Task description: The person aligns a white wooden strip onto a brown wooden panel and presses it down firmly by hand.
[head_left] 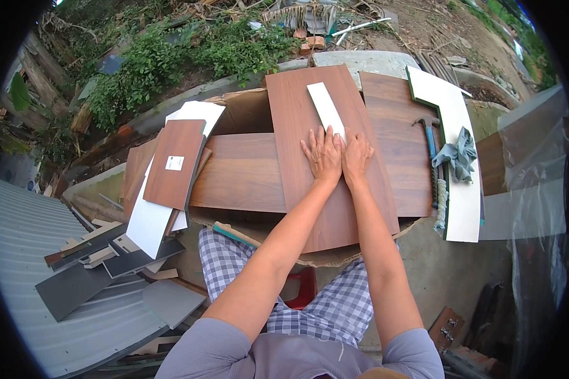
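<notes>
A long reddish-brown board (297, 126) lies across other wooden panels before me. On it rests a narrow white strip (323, 104), its near end at my fingers. My left hand (324, 155) lies flat with spread fingers on the strip's near end and the board. Pressed down right beside it is my right hand (356, 155), its fingers extended on the board. The two hands touch or nearly touch at the thumbs. Neither hand is wrapped round anything. Part of the strip's near end is hidden under the fingers.
A hammer (431, 151) and a crumpled grey cloth (459, 155) lie at the right by a white panel (455, 120). Brown and white boards (178, 158) are stacked at the left. Offcuts (82, 284) lie on corrugated metal sheeting (25, 252). A red stool (305, 287) shows between my legs.
</notes>
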Demonstrator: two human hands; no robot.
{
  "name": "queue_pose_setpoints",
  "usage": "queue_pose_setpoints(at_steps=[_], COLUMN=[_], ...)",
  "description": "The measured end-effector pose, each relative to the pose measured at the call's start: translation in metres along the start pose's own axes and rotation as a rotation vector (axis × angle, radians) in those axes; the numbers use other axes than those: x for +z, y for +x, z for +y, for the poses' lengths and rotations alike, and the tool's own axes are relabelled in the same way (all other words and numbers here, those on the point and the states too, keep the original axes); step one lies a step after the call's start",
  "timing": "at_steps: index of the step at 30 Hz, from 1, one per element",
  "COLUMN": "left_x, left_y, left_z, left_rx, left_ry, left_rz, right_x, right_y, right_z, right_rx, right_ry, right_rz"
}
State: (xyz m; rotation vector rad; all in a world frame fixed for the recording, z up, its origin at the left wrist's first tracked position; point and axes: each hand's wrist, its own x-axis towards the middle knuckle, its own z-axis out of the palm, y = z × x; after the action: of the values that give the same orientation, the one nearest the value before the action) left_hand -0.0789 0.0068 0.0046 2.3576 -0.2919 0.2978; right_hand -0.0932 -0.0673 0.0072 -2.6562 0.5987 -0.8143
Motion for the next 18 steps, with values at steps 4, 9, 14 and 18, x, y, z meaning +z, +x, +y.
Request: queue_pose_setpoints(at_steps=[4, 9, 14, 18], left_x=[0.002, 0.007, 0.008, 0.011], left_y=[0.011, 0.023, 0.035, 0.043], left_z=[-0.002, -0.004, -0.003, -0.005], left_rx=[0.001, 0.001, -0.026, -0.032], left_ry=[-0.001, 0.01, -0.011, -0.009], left_rz=[0.001, 0.022, 0.006, 0.005], right_x=[0.006, 0.004, 0.008, 0.02], right_y=[0.01, 0.022, 0.033, 0.04], right_z=[-0.002, -0.008, -0.011, -0.01], right_rx=[-0.006, 0.042, 0.043, 0.011], right_ry=[0.0, 0.016, -0.009, 0.015], right_rz=[0.014, -0.09, -0.11, -0.024])
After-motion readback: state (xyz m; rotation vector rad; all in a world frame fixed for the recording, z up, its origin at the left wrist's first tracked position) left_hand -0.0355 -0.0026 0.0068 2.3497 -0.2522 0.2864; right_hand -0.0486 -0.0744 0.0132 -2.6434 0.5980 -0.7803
